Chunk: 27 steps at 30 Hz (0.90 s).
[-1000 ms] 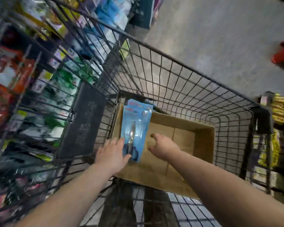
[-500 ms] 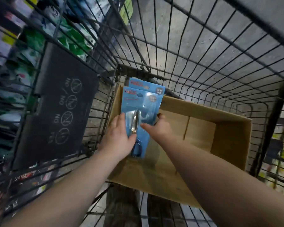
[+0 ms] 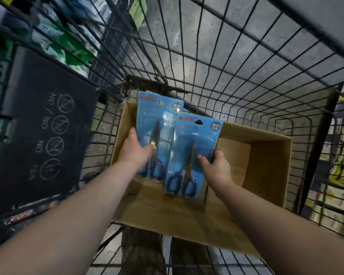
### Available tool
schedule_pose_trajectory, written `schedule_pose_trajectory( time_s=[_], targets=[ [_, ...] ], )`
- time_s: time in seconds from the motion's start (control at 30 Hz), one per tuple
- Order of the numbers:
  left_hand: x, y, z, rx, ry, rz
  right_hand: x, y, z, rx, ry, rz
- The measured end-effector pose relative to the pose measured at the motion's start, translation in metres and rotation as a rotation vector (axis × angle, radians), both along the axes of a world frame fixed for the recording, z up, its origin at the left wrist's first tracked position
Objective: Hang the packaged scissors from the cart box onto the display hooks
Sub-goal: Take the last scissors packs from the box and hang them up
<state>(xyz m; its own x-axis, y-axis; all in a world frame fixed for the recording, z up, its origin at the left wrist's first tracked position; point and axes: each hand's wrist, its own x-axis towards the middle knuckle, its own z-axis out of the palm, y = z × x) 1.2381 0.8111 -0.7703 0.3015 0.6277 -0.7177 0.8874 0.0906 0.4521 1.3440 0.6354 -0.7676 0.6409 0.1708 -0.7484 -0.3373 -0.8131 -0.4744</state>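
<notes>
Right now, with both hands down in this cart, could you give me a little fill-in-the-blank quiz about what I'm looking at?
1. The left pack and the right pack of scissors both have ____ backing cards.
2. The left hand grips the left pack, and the right hand grips the ____ pack.
3. The open box beneath them is made of ____.
4. That box sits ____ the wire cart.

Missing words: blue; right; cardboard; inside.
</notes>
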Motion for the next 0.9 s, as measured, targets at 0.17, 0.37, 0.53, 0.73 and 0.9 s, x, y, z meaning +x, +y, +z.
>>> schedule_pose_trajectory(
  time_s=[0.17,0.37,0.53,0.73,0.9],
  targets=[
    [0.002,-0.003,-0.008,0.008,-0.072,0.188,0.005,-0.013,-0.006,0.055,-0.003,0.002],
    [-0.011,-0.013,0.000,-0.092,-0.144,0.282,0.007,-0.016,0.007,0.088,0.052,0.034],
    [-0.018,-0.025,0.036,-0.177,-0.257,0.360,0.005,-0.016,0.038,0.145,0.064,-0.009],
    [-0.032,-0.024,0.098,-0.162,-0.340,0.362,0.001,-0.006,0.104,0.165,-0.016,0.043],
    [-0.041,-0.017,0.155,-0.108,-0.395,0.323,-0.009,0.000,0.170,0.191,-0.078,0.040]
  ],
)
